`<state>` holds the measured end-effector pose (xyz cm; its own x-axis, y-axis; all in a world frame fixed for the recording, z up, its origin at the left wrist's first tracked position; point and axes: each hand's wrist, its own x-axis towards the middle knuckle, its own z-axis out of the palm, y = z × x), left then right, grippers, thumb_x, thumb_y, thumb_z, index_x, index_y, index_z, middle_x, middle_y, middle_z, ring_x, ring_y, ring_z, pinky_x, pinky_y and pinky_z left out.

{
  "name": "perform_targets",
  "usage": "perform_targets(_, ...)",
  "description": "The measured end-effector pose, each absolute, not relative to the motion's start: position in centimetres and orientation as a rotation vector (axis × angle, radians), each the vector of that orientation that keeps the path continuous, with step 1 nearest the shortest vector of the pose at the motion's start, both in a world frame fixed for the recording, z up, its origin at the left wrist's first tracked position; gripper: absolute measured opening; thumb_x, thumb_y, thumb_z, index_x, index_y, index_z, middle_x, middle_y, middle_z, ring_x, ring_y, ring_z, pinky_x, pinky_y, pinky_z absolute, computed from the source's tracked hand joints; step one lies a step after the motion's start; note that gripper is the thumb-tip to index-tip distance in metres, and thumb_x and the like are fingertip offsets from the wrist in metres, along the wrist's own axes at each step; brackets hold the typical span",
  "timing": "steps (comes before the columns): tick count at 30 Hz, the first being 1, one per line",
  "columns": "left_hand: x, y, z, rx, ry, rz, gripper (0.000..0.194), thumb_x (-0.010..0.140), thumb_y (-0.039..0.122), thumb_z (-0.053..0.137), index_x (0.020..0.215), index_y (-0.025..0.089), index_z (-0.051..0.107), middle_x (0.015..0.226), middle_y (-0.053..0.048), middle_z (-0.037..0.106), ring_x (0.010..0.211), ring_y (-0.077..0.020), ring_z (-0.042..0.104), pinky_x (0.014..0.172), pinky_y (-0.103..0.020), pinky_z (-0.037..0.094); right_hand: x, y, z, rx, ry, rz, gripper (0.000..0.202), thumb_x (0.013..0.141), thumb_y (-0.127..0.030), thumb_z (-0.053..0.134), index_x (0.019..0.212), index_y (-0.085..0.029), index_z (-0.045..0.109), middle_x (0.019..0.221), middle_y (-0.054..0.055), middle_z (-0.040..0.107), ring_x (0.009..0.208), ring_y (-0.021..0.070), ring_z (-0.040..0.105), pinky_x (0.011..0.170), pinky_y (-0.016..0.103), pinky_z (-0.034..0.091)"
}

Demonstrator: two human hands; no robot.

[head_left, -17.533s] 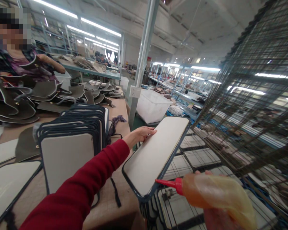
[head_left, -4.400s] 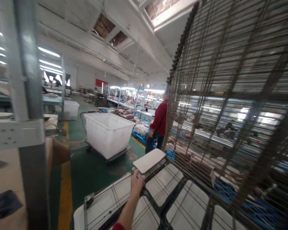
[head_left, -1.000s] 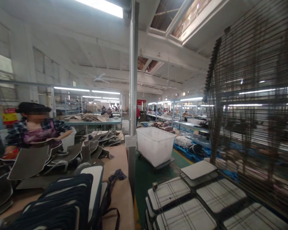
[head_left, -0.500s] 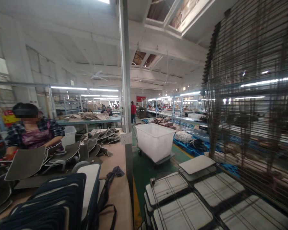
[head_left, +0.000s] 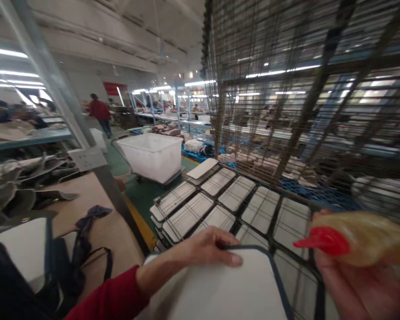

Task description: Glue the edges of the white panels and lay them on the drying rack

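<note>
I had left hand [head_left: 208, 249] gripping pale panel [head_left: 233, 291], right hand [head_left: 356, 282] grasping squeeze bottle [head_left: 370, 235]. Panel rows [head_left: 236, 193] already lay on wire rack [head_left: 298, 129]; near-left stack [head_left: 10, 280], probably more panels, stood unlaid.

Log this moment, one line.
left hand: gripping dark-edged white panel | right hand: holding red-tipped bottle | nozzle: off panel | other panels: laid out ahead

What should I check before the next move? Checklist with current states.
1. Left hand gripping the white panel: ok
2. Squeeze bottle in the right hand: ok
3. Bottle has contents: ok, amber shows through
4. Red nozzle at the dark edge: not ok, a gap shows
5. Edge already wetted: cannot tell, too blurred
6. Raised wire grid secured: cannot tell, fixing unclear
</note>
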<state>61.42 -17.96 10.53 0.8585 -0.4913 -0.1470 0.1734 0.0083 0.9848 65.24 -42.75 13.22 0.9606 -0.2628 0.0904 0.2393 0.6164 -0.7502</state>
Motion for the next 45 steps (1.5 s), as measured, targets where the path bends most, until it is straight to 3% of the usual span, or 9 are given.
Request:
perform_targets(3, 62.7, -16.6, 12.2, 1.695, -0.424, -0.441, 0.032, 0.072, 0.041, 0.078, 0.08, 0.011, 0.07, 0.071, 0.002, 0.058, 0.064, -0.0081, 0.048, 0.056, -0.018, 0.036, 64.7, -43.3, 14.6, -0.823, 0.119, -0.283, 0.041, 0.07, -0.051, 0.075, 0.105, -0.031, 0.069, 0.132, 0.002, 0.057, 0.124, 0.0312, 0.05, 0.112, 0.056, 0.033)
perform_targets(5, 63.2, -16.0, 13.0, 1.827, -0.51, -0.438, 0.027, 0.074, 0.037, 0.076, 0.079, 0.011, 0.07, 0.067, 0.003, 0.056, 0.062, -0.0078, 0.045, 0.055, -0.018, 0.033, 64.8, -43.6, 14.9, -0.897, -0.005, -0.284, 0.058, 0.056, -0.056, 0.084, 0.104, -0.029, 0.069, 0.118, 0.005, 0.065, 0.113, 0.0326, 0.059, 0.108, 0.057, 0.038)
perform_targets(7, 63.4, -15.7, 13.6, 1.916, -0.598, -0.469, 0.027, 0.075, 0.037, 0.075, 0.081, 0.011, 0.071, 0.065, 0.002, 0.056, 0.061, -0.0084, 0.044, 0.054, -0.019, 0.032, 65.0, -43.9, 15.0, -0.984, -0.161, -0.25, 0.065, 0.05, -0.057, 0.086, 0.106, -0.028, 0.069, 0.11, 0.006, 0.068, 0.102, 0.0319, 0.064, 0.101, 0.054, 0.045)
perform_targets(11, 63.0, -15.9, 14.8, 1.945, -0.847, -0.532, 0.026, 0.08, 0.034, 0.07, 0.088, 0.01, 0.073, 0.074, -0.003, 0.065, 0.068, -0.012, 0.053, 0.061, -0.02, 0.04, 65.1, -44.1, 15.1, -1.088, -0.292, -0.193, 0.064, 0.052, -0.054, 0.086, 0.107, -0.026, 0.07, 0.107, 0.005, 0.069, 0.093, 0.0274, 0.067, 0.095, 0.044, 0.05)
perform_targets(15, 61.9, -16.0, 15.9, 1.964, -1.001, -0.563, 0.023, 0.084, 0.03, 0.066, 0.094, 0.01, 0.074, 0.085, -0.007, 0.071, 0.074, -0.0138, 0.06, 0.067, -0.019, 0.044, 64.7, -43.7, 15.4, -1.127, -0.332, -0.143, 0.063, 0.049, -0.053, 0.088, 0.104, -0.028, 0.071, 0.101, 0.003, 0.071, 0.085, 0.0258, 0.069, 0.09, 0.044, 0.053)
perform_targets(21, 60.1, -15.7, 17.0, 1.888, -1.006, -0.693, 0.019, 0.083, 0.023, 0.067, 0.094, 0.011, 0.076, 0.089, -0.008, 0.075, 0.078, -0.0149, 0.065, 0.07, -0.019, 0.048, 63.6, -43.0, 15.8, -1.099, -0.469, -0.018, 0.055, 0.058, -0.047, 0.086, 0.106, -0.028, 0.07, 0.101, 0.003, 0.071, 0.084, 0.0232, 0.07, 0.073, 0.032, 0.059)
perform_targets(31, 58.5, -15.5, 17.0, 1.842, -1.009, -0.739, 0.021, 0.08, 0.021, 0.07, 0.095, 0.008, 0.077, 0.092, -0.009, 0.076, 0.083, -0.0179, 0.069, 0.073, -0.02, 0.051, 62.8, -40.5, 15.7, -1.089, -0.395, 0.038, 0.051, 0.049, -0.043, 0.088, 0.095, -0.03, 0.071, 0.093, 0.004, 0.072, 0.073, 0.0271, 0.069, 0.072, 0.043, 0.058)
perform_targets(36, 58.0, -15.6, 17.4, 1.816, -0.997, -0.771, 0.019, 0.079, 0.017, 0.07, 0.095, 0.01, 0.077, 0.092, -0.007, 0.076, 0.086, -0.0183, 0.069, 0.076, -0.022, 0.051, 62.5, -39.7, 16.3, -1.099, -0.465, 0.072, 0.062, 0.047, -0.049, 0.088, 0.101, -0.022, 0.071, 0.09, 0.006, 0.071, 0.074, 0.0266, 0.069, 0.062, 0.037, 0.059)
perform_targets(45, 57.3, -15.6, 17.8, 1.788, -0.987, -0.781, 0.019, 0.079, 0.017, 0.069, 0.095, 0.01, 0.077, 0.091, -0.007, 0.076, 0.084, -0.0189, 0.069, 0.075, -0.022, 0.052, 62.8, -39.7, 16.0, -1.099, -0.459, 0.108, 0.067, 0.043, -0.048, 0.09, 0.103, -0.024, 0.07, 0.092, 0.005, 0.071, 0.074, 0.0259, 0.069, 0.063, 0.038, 0.059)
